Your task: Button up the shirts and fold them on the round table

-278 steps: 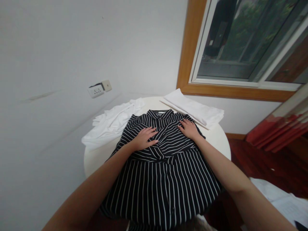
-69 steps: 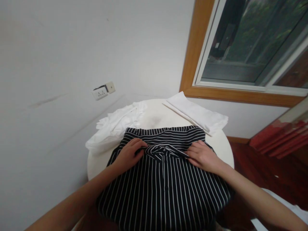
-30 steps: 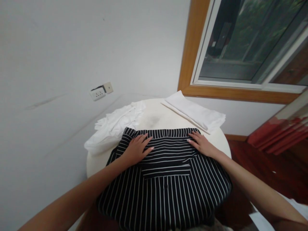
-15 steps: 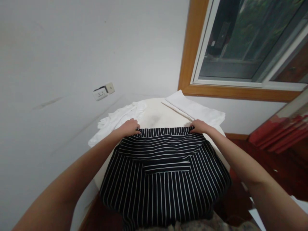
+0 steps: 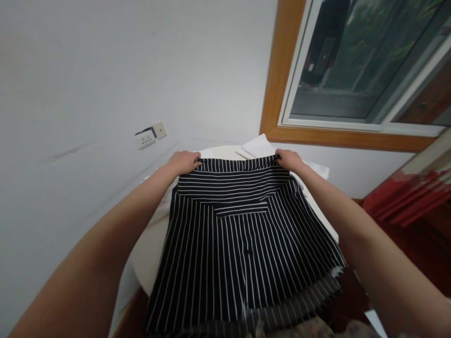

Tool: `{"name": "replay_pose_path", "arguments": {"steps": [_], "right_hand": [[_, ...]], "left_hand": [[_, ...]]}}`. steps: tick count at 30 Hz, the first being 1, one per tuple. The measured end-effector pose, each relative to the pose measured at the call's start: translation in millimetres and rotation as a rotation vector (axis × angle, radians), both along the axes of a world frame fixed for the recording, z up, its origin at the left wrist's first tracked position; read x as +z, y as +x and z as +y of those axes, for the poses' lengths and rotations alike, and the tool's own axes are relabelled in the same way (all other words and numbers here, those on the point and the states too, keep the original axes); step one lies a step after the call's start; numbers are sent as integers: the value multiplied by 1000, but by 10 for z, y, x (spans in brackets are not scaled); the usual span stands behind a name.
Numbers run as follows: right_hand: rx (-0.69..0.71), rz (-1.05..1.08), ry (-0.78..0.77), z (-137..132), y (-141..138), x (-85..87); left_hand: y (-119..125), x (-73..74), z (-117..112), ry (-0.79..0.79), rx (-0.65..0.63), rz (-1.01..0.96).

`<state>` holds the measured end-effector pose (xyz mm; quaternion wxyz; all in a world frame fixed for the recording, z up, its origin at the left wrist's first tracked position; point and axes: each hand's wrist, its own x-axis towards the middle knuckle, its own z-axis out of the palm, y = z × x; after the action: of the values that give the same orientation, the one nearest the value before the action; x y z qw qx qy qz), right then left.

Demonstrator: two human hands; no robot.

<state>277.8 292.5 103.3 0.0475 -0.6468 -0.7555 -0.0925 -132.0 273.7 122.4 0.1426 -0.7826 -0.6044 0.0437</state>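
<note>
A black shirt with thin white stripes (image 5: pixel 243 234) hangs from both my hands above a round white table (image 5: pixel 150 244). My left hand (image 5: pixel 183 162) is closed on the far left corner of its folded top edge. At the far right corner my right hand (image 5: pixel 288 160) is closed on the same edge. The cloth is lifted off the table at the far end and slopes down toward me, with its near hem blurred. Both my forearms run along the shirt's sides.
A folded white cloth (image 5: pixel 259 146) lies at the table's far right, partly hidden by the shirt. A crumpled white garment (image 5: pixel 162 206) peeks out under my left arm. A wall socket (image 5: pixel 150 136) is on the white wall; a wood-framed window (image 5: pixel 352 136) is at the right.
My hands went from lying flat on the folded shirt to gripping its far corners. They have now lifted that edge up and away, and the shirt has come off the table.
</note>
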Motion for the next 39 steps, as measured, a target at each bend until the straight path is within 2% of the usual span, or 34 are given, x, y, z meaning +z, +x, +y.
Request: {"name": "replay_pose_path", "arguments": {"steps": [2,7,11,15,19,23,26,28,30,34,37,39], "right_hand": [[-40,32,38,123,-103,-54],[-107,90,94,276,-345,-297],[-168,109,137,331,-407,-436],[-168,111,221,377,-340,-503],[-109,87,263,413,-176,-451],[-16,37,265,448,38,-272],[-2,24,252,460,151,-144],[-6,25,228,461,185,-106],[-27,32,200,458,187,-121],[-87,36,144,439,109,-249],[-100,37,155,367,-32,-320],[-33,37,226,259,-171,-331]], "left_hand": [[39,-49,64,112,26,4],[131,-315,133,360,-11,-59],[178,-464,188,446,-22,-86],[197,-528,189,516,-43,-97],[158,-440,171,543,-140,-86],[161,-187,242,521,-202,-102],[271,-34,303,483,-203,-188],[390,-19,314,463,-176,-219],[519,-82,296,447,-120,-220],[718,-334,185,428,-13,-172],[820,-535,20,417,-89,-129],[887,-681,-129,388,-191,-154]]}}
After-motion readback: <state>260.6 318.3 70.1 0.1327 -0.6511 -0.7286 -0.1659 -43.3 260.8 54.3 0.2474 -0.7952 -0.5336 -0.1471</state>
